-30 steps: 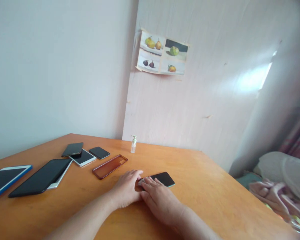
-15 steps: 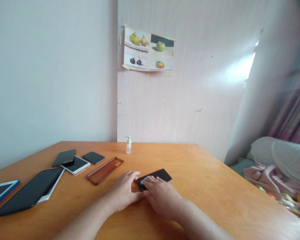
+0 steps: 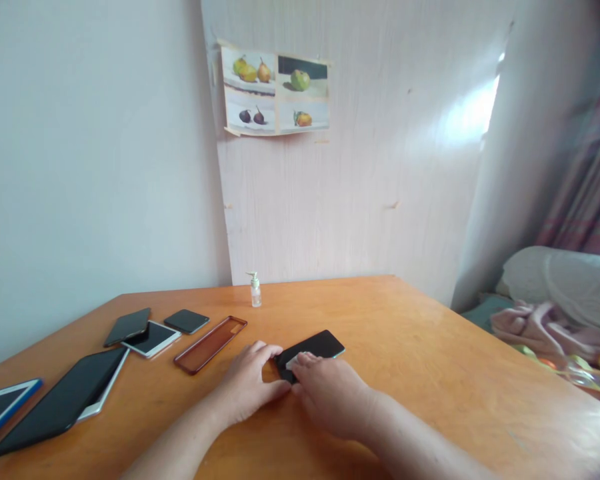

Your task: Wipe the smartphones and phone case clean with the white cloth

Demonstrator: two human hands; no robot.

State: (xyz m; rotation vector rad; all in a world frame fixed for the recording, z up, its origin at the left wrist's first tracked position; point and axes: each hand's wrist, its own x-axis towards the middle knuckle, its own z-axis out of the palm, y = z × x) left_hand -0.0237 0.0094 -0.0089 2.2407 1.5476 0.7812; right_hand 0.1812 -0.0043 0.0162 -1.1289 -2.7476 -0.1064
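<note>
Smartphone (image 3: 319, 343) flat on the wooden table (image 3: 420, 387), right of the translucent brown phone case (image 3: 211, 345). My left hand (image 3: 250, 379): thumb and fingers parted around the phone's left end, holding it by the edges. My right hand (image 3: 333, 393): fingers together, pressing a small white cloth (image 3: 292, 362) on the screen. Against one second back, more screen shows beside these fingers.

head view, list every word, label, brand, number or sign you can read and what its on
No text can be read on anything here.
Black phone: dark screen, nothing readable.
Pump bottle: too small to tell if marked.
Fruit pictures: no readable words.
Devices at left: nothing readable.
Colourful items at right: too blurred.
</note>
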